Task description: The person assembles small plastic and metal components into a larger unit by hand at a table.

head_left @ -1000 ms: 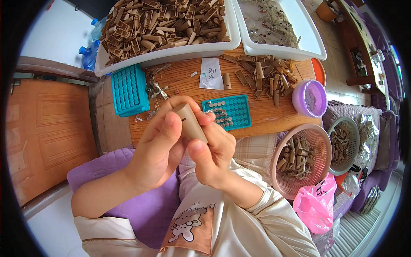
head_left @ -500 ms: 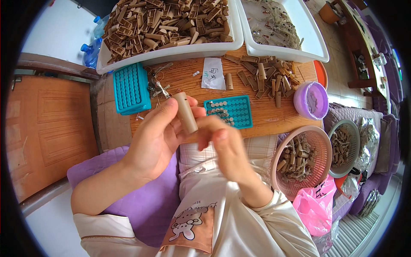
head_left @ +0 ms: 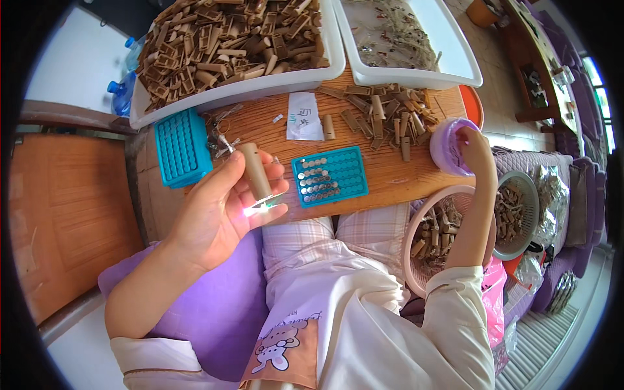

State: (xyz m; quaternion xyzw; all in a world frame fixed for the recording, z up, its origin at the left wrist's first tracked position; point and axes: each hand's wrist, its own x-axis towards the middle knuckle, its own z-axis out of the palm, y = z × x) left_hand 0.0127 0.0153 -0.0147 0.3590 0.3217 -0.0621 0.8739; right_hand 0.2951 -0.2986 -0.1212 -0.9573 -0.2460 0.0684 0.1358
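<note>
Upright between the thumb and fingers of my left hand (head_left: 211, 205) is a tan plastic tube (head_left: 255, 170). A bright white-green light glows at its lower end, beside a thin clear piece. My right hand (head_left: 478, 149) reaches into a purple tub (head_left: 440, 151) at the table's right edge, and its fingertips are hidden inside. Near the left hand lies a teal tray (head_left: 354, 174), partly filled with rows of silver button cells (head_left: 318, 185). Left of the tube sit small wired parts (head_left: 224, 140) and a stack of teal trays (head_left: 185, 149).
A white bin (head_left: 260, 84) heaped with tan casings stands at the back, beside another white bin (head_left: 416, 78) of thin wiry parts. Loose casings (head_left: 390, 114) lie on the table near a paper slip (head_left: 304, 117). A pink basket (head_left: 416, 260) and a grey basket (head_left: 520, 240) stand at right.
My right hand has left the tube and gone right into the purple tub. The light at the tube's lower end now shows. My left hand still holds the tube.
</note>
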